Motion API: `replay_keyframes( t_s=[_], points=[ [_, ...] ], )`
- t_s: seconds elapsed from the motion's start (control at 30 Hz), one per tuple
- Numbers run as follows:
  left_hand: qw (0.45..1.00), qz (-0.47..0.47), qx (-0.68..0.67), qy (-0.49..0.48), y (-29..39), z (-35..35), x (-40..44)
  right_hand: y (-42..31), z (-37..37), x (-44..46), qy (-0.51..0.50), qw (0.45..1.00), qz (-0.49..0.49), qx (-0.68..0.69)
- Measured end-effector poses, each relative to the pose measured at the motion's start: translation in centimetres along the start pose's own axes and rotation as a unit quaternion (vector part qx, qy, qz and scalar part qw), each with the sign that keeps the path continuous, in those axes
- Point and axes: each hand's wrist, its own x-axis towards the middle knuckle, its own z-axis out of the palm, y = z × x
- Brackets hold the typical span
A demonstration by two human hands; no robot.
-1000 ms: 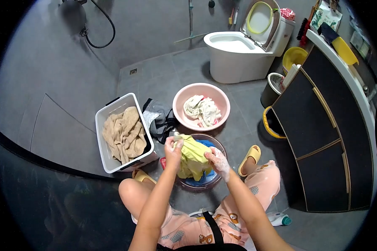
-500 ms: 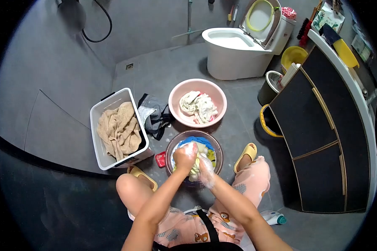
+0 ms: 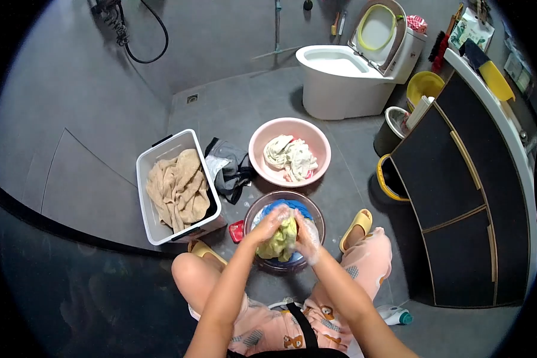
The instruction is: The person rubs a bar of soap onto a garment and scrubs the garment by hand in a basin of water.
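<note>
A yellow-green cloth [image 3: 277,243] is bunched between my two soapy hands, over a brown basin [image 3: 321,222]. My left hand [image 3: 269,224] curls round its upper left side. White suds coat my right hand [image 3: 307,237], which presses on the cloth from the right. Blue fabric [image 3: 298,206] lies in the basin behind my hands. Part of the basin's contents is hidden under the cloth and my hands.
Beyond the basin stands a pink basin [image 3: 259,172] with white clothes [image 3: 290,156]. A white bin [image 3: 151,218] holding a beige towel [image 3: 179,188] is at left, near a grey-black garment [image 3: 228,173]. A red object [image 3: 236,231] lies beside the brown basin. Dark cabinets [image 3: 441,173] flank the right.
My hands have gone from tightly clenched together to spread round the cloth, and more of its yellow-green fabric shows. The whole view has shifted slightly.
</note>
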Motion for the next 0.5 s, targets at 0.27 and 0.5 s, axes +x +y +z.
replay_keyframes(
  t_s=[0.27, 0.5],
  points=[
    [0.982, 0.104, 0.117, 0.107, -0.6, -1.4, -0.2, -1.9, -0.3, 0.0, -0.151, 0.887, -0.243, -0.364],
    [0.917, 0.159, -0.134, 0.339, 0.8, -3.2, -0.7, -2.3, -3.6, 1.6, -0.087, 0.795, -0.133, -0.586]
  ],
)
